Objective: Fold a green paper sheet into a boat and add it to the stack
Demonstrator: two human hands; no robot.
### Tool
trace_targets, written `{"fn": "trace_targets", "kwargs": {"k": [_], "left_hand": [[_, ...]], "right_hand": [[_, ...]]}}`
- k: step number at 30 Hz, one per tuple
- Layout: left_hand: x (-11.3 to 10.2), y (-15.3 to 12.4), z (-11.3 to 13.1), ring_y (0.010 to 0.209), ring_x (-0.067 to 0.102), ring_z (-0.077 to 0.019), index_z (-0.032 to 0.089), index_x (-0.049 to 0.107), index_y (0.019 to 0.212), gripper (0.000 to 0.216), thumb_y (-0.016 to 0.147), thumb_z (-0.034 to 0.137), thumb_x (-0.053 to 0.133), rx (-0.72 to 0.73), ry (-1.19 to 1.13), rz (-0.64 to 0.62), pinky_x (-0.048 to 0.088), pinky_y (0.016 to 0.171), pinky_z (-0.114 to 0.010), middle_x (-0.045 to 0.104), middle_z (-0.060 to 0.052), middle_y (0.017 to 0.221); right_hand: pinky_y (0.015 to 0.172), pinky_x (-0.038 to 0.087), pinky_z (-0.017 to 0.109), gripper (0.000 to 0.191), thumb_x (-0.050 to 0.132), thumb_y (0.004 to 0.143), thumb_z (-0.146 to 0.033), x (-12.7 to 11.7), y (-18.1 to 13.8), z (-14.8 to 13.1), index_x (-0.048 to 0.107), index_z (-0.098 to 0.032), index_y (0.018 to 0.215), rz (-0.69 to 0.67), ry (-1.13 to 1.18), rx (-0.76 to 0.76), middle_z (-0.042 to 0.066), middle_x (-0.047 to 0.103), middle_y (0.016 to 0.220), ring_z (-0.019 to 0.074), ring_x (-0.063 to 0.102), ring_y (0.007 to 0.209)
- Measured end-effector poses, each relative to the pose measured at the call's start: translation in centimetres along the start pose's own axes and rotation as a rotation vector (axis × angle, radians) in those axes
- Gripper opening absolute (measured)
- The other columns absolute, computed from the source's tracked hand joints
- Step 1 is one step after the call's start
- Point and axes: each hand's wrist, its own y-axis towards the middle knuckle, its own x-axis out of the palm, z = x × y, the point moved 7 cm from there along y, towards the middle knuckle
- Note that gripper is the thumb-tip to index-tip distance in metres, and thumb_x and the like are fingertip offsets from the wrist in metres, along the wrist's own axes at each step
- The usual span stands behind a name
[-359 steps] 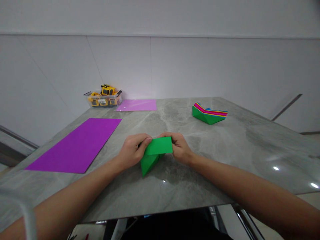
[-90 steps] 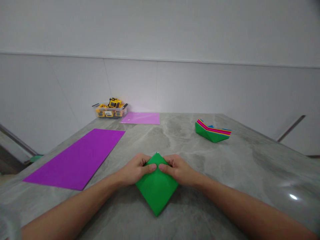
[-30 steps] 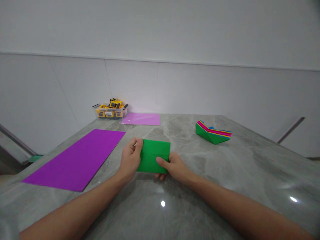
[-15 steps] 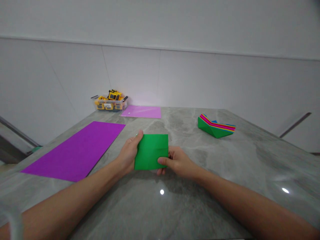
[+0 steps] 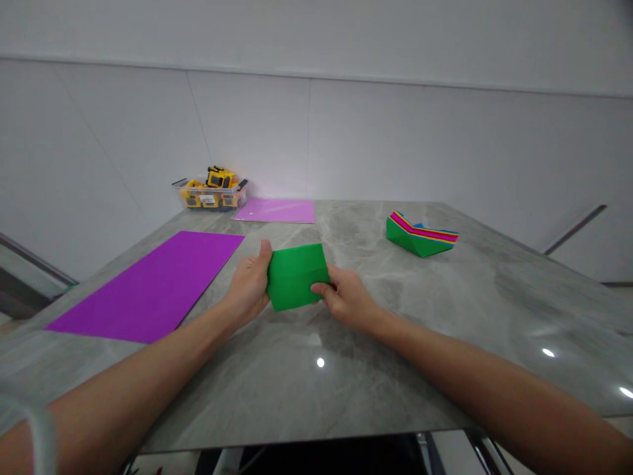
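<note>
- The folded green paper was located in front of the person, held between both hands above the near half of the table.
- The paper presented a four-sided panel toward the camera. It was tilted slightly, with its right end set higher than its left, and a faint horizontal crease crossed the panel.
- The left hand grasped the paper at its left edge. The thumb extended upward beside the upper left corner; the remaining fingers were largely concealed.
- The right hand pinched the paper at its lower right corner, with the thumb laid on the front face and the other fingers behind it.
- A purple sheet lay flat on the table, to the left of the hands and apart from them.
- A lilac sheet lay flat at the far edge, near the wall.
- A clear bin stood just beside the lilac sheet, at its left. It contained yellow toy vehicles, one of which projected above the rim, and carried a white label.
- A paper boat rested on the table, beyond and to the right of the hands. Its lower body was green; magenta, yellow and blue bands ran along its upper edge.
</note>
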Motion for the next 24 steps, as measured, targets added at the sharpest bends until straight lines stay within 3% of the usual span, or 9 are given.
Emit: {"fn": "trace_targets", "kwargs": {"k": [4, 10, 14, 20, 24], "left_hand": [[0.9, -0.3, -0.5, 0.083, 0.072, -0.0286, 0.012, 0.068, 0.085, 0.041, 0.069, 0.047, 0.082, -0.003, 0.038, -0.157, 0.062, 0.073, -0.041, 0.075, -0.009, 0.078], [0.3, -0.5, 0.6, 0.074, 0.073, -0.0276, 0.012, 0.069, 0.080, 0.039, 0.066, 0.045, 0.084, 0.036, 0.034, -0.062, 0.061, 0.066, -0.039, 0.074, -0.007, 0.071], [0.4, -0.4, 0.4, 0.069, 0.072, -0.0248, 0.012, 0.071, 0.088, 0.039, 0.063, 0.038, 0.086, 0.036, 0.073, -0.084, 0.061, 0.068, -0.038, 0.076, -0.007, 0.079], [-0.1, -0.3, 0.2, 0.070, 0.070, -0.0214, 0.013, 0.072, 0.089, 0.037, 0.064, 0.037, 0.085, 0.177, 0.236, -0.094, 0.059, 0.070, -0.033, 0.076, -0.006, 0.084], [-0.1, -0.8, 1.4, 0.067, 0.068, -0.0201, 0.012, 0.072, 0.083, 0.033, 0.065, 0.038, 0.083, 0.270, 0.373, -0.064, 0.057, 0.064, -0.030, 0.075, -0.005, 0.079]], "right_hand": [[0.057, 0.043, 0.023, 0.008, 0.056, 0.086, -0.023, 0.0, 0.2, 1.3, 0.060, -0.017, 0.085, 0.044, 0.108, 0.074, 0.000, 0.065, 0.071, 0.0138, 0.058, 0.062], [0.042, 0.034, 0.020, 0.033, 0.050, 0.092, -0.039, 1.8, -0.5, 2.1, 0.058, -0.017, 0.068, -0.158, 0.275, 0.204, -0.001, 0.061, 0.053, 0.0084, 0.045, 0.038], [0.043, 0.033, 0.020, 0.038, 0.050, 0.091, -0.032, 1.4, -0.6, 1.6, 0.054, -0.018, 0.056, -0.123, 0.255, 0.183, -0.003, 0.052, 0.043, 0.0075, 0.040, 0.036], [0.046, 0.035, 0.021, 0.042, 0.048, 0.091, -0.028, 1.2, -0.4, 2.0, 0.050, -0.019, 0.051, -0.140, 0.309, 0.237, -0.004, 0.048, 0.039, 0.0085, 0.041, 0.036], [0.048, 0.036, 0.022, 0.042, 0.050, 0.091, -0.031, 0.7, -0.3, 1.6, 0.049, -0.019, 0.051, -0.089, 0.233, 0.187, -0.004, 0.048, 0.040, 0.0091, 0.043, 0.038]]}}
